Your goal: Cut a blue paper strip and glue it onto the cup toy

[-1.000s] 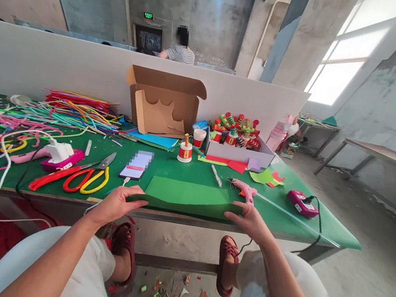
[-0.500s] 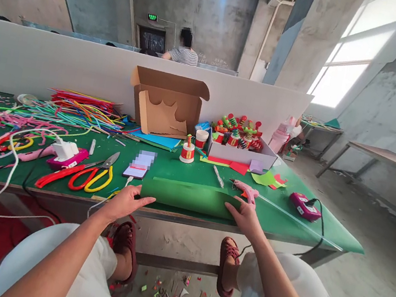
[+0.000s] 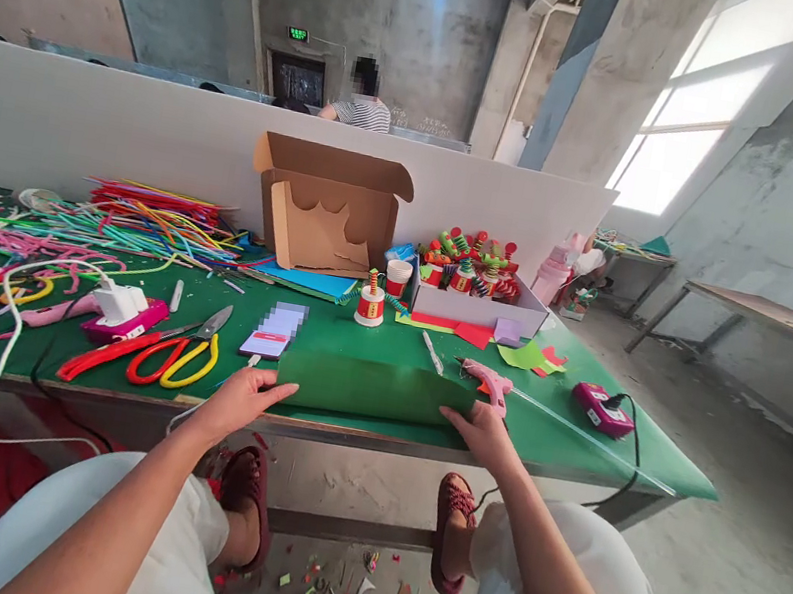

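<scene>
A dark green sheet (image 3: 366,389), bent or folded lengthwise, lies at the front edge of the green table. My left hand (image 3: 249,404) grips its left end, thumb on top and fingers hidden beneath. Its right end is pinched by my right hand (image 3: 481,428), close to a pink glue gun (image 3: 490,382). Beyond the sheet stands a red and white cup figure (image 3: 370,305) with green spiral arms. A phone (image 3: 275,330) lies behind my left hand, and a white pen (image 3: 433,353) rests past the sheet's right half.
Left are scissors (image 3: 194,352), a power socket (image 3: 126,317) with a white cable, and piles of pipe cleaners (image 3: 151,220). An open cardboard box (image 3: 332,205) and a white box (image 3: 478,309) of figures stand at the back. Another socket (image 3: 603,410) sits right. A person (image 3: 362,107) is beyond the partition.
The sheet's upper edge has come down toward its lower part, so it looks flatter. Both hands keep hold of its ends. The whole view has shifted slightly.
</scene>
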The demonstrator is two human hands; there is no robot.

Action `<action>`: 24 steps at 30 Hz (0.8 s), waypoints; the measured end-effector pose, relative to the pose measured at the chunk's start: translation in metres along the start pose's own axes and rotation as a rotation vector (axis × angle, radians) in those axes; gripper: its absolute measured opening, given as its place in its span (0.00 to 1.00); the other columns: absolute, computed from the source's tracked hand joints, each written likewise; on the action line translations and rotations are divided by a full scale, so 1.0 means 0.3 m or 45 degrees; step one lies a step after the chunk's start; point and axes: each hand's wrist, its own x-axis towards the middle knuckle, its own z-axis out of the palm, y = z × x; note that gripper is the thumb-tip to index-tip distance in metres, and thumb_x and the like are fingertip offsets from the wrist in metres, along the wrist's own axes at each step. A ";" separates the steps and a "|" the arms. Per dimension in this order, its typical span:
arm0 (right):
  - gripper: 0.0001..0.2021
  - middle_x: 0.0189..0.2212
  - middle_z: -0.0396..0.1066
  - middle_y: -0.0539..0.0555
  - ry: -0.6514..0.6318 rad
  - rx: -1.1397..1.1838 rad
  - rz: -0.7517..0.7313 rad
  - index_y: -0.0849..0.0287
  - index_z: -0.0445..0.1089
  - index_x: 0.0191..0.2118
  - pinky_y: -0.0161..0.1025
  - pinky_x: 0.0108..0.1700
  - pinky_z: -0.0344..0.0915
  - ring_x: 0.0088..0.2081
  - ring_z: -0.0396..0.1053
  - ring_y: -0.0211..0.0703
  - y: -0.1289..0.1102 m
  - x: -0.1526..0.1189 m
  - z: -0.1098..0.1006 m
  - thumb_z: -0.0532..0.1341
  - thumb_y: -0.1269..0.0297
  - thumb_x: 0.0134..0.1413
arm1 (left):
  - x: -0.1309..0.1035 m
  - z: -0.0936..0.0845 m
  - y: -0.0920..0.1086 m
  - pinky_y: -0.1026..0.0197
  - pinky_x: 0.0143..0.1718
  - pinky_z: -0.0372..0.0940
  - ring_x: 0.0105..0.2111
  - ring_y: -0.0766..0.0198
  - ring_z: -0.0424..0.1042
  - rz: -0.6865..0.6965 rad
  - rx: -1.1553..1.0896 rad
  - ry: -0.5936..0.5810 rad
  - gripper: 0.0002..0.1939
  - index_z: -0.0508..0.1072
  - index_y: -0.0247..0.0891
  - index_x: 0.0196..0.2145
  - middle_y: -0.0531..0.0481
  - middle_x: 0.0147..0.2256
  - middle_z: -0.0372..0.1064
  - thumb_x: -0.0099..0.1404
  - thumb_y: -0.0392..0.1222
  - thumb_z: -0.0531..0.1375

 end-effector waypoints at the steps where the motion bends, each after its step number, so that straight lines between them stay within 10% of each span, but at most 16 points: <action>1: 0.17 0.26 0.74 0.53 0.046 0.012 0.008 0.57 0.73 0.27 0.42 0.34 0.67 0.29 0.69 0.48 0.001 0.011 0.011 0.60 0.48 0.50 | 0.008 0.006 0.005 0.64 0.23 0.50 0.20 0.67 0.50 -0.019 0.050 0.011 0.26 0.49 0.43 0.14 0.58 0.15 0.46 0.50 0.62 0.58; 6: 0.15 0.26 0.75 0.52 0.250 -0.275 0.084 0.57 0.72 0.30 0.39 0.34 0.65 0.30 0.70 0.46 -0.021 0.055 0.057 0.58 0.51 0.55 | 0.042 0.033 0.033 0.64 0.24 0.45 0.21 0.67 0.47 -0.034 0.398 0.068 0.21 0.47 0.41 0.17 0.58 0.16 0.45 0.58 0.54 0.52; 13: 0.11 0.27 0.74 0.53 0.220 -0.856 0.346 0.57 0.71 0.34 0.35 0.29 0.54 0.32 0.71 0.45 -0.090 0.059 0.084 0.58 0.56 0.60 | 0.045 0.070 0.080 0.60 0.30 0.53 0.32 0.56 0.69 0.033 1.010 0.067 0.15 0.66 0.41 0.24 0.46 0.28 0.70 0.66 0.46 0.50; 24: 0.14 0.20 0.62 0.46 -0.015 -0.626 0.177 0.57 0.62 0.21 0.34 0.27 0.52 0.24 0.60 0.38 -0.041 -0.010 -0.002 0.62 0.60 0.54 | -0.042 0.054 0.078 0.56 0.36 0.60 0.44 0.51 0.68 0.164 1.221 -0.037 0.10 0.72 0.40 0.32 0.45 0.37 0.72 0.68 0.41 0.52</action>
